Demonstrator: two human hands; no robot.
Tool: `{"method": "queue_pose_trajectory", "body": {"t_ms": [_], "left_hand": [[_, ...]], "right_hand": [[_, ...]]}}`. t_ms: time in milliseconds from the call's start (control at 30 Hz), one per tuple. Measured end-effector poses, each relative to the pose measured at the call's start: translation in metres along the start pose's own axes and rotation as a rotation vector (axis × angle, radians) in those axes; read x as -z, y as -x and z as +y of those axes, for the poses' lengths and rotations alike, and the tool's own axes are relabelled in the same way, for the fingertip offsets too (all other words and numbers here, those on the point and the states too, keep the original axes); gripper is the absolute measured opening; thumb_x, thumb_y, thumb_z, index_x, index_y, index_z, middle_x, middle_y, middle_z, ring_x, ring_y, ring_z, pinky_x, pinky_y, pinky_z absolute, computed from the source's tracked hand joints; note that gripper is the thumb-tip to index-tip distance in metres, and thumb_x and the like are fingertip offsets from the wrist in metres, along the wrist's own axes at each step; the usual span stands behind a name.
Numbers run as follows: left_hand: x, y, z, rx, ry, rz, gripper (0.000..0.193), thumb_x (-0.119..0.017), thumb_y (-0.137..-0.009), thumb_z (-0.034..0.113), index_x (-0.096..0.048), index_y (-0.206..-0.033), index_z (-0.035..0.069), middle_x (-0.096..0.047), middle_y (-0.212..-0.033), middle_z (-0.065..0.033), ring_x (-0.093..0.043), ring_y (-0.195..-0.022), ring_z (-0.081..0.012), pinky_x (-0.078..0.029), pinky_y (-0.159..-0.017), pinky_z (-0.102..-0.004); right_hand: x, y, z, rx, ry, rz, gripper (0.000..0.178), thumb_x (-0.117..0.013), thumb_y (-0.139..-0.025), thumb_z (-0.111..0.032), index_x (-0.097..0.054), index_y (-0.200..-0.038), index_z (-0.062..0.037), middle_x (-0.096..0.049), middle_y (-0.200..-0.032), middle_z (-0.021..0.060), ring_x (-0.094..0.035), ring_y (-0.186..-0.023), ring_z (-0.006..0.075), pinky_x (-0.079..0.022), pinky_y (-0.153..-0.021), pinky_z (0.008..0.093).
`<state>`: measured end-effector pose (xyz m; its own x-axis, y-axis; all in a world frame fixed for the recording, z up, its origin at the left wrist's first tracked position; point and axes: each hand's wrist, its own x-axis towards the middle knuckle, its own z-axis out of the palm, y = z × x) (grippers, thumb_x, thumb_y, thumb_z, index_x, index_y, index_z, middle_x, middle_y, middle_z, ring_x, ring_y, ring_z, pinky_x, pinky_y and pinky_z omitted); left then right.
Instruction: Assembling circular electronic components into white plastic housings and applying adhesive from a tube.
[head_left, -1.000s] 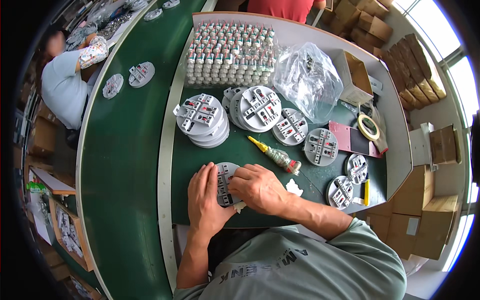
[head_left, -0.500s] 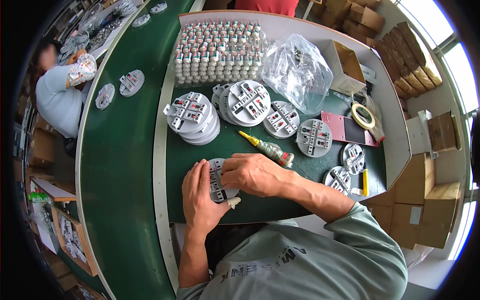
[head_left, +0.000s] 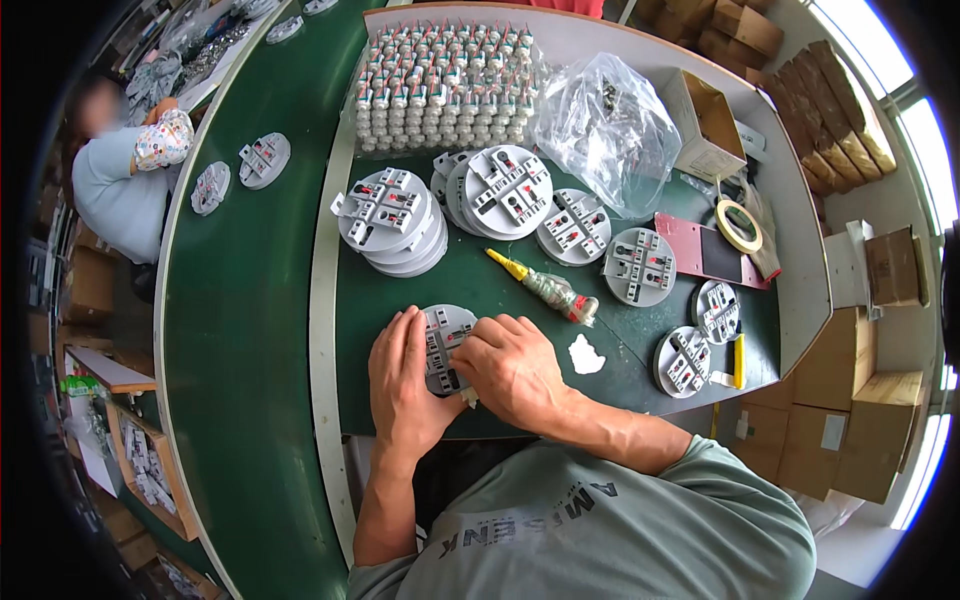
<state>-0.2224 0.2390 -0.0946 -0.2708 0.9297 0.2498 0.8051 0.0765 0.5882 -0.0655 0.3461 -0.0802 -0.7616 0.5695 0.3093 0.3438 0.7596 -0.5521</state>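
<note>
A round white plate [head_left: 449, 322] fitted with grey and dark blocks lies on the green bench in front of me. My left hand [head_left: 405, 390] grips its left and near edge, fingers pressed together along the rim; a pale wrapping covers the thumb tip. Over the plate's right half my right hand [head_left: 518, 372] is closed, its fingertips pinched down on the blocks; what they pinch is hidden. Just beyond the hands lies a yellow-tipped tool [head_left: 550, 290] wrapped in clear film. A ragged white scrap [head_left: 586, 354] rests right of my right hand.
A stack of similar plates [head_left: 392, 222] stands at the back left, with more plates [head_left: 508, 192] beside it. Behind are rows of small white capped parts [head_left: 440, 95], a clear bag [head_left: 608, 130] and an open carton [head_left: 705, 125]. A conveyor [head_left: 255, 350] runs left; a person [head_left: 120, 190] sits beyond.
My right hand has shifted slightly nearer and to the right over the plate. The white scrap, out of sight before, now shows on the bench. My left hand keeps its hold.
</note>
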Motion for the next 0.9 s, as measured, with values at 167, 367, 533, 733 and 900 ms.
{"method": "queue_pose_trajectory", "body": {"t_ms": [167, 367, 533, 733, 900], "left_hand": [[0.002, 0.002, -0.001, 0.003, 0.001, 0.012, 0.110, -0.101, -0.060, 0.020, -0.052, -0.155, -0.003, -0.056, -0.156, -0.0217, -0.055, -0.144, -0.0428, -0.044, -0.122, -0.0547], [0.001, 0.004, -0.002, -0.006, 0.000, 0.011, 0.109, -0.101, -0.061, 0.024, -0.052, -0.155, -0.003, -0.057, -0.156, -0.0219, -0.056, -0.143, -0.0422, -0.044, -0.122, -0.0543], [0.000, 0.002, -0.005, -0.015, -0.002, 0.019, 0.108, -0.099, -0.061, 0.017, -0.052, -0.156, -0.002, -0.057, -0.157, -0.0204, -0.055, -0.145, -0.0417, -0.044, -0.122, -0.0522], [0.000, 0.002, -0.007, -0.023, -0.019, 0.012, 0.111, -0.101, -0.062, 0.026, -0.051, -0.156, -0.002, -0.057, -0.154, -0.0198, -0.055, -0.143, -0.0405, -0.044, -0.122, -0.0531], [-0.003, 0.003, -0.009, 0.004, 0.004, 0.020, 0.114, -0.103, -0.059, 0.023, -0.051, -0.157, -0.002, -0.058, -0.155, -0.0189, -0.055, -0.144, -0.0392, -0.044, -0.122, -0.0513]], "right_hand": [[0.014, -0.018, 0.021, 0.110, -0.129, -0.143, 0.012, -0.082, -0.088, -0.015, -0.076, -0.097, -0.0098, -0.066, -0.092, 0.0056, -0.064, -0.084, 0.0287, -0.053, -0.074, 0.0418], [0.025, -0.031, 0.031, 0.209, -0.250, -0.289, 0.008, -0.079, -0.089, -0.013, -0.075, -0.095, -0.0104, -0.067, -0.092, 0.0068, -0.065, -0.087, 0.0311, -0.056, -0.078, 0.0443], [0.010, -0.007, 0.005, 0.023, -0.164, -0.193, 0.009, -0.080, -0.087, -0.010, -0.076, -0.094, -0.0094, -0.068, -0.093, 0.0066, -0.065, -0.086, 0.0317, -0.055, -0.077, 0.0435], [0.003, -0.003, 0.006, -0.017, -0.155, -0.053, 0.015, -0.085, -0.085, -0.005, -0.081, -0.100, -0.0059, -0.072, -0.095, 0.0085, -0.068, -0.086, 0.0309, -0.057, -0.077, 0.0413], [0.016, -0.012, 0.025, -0.044, -0.298, -0.191, 0.016, -0.083, -0.090, -0.009, -0.083, -0.106, -0.0066, -0.074, -0.102, 0.0095, -0.072, -0.093, 0.0322, -0.059, -0.081, 0.0418]]}}
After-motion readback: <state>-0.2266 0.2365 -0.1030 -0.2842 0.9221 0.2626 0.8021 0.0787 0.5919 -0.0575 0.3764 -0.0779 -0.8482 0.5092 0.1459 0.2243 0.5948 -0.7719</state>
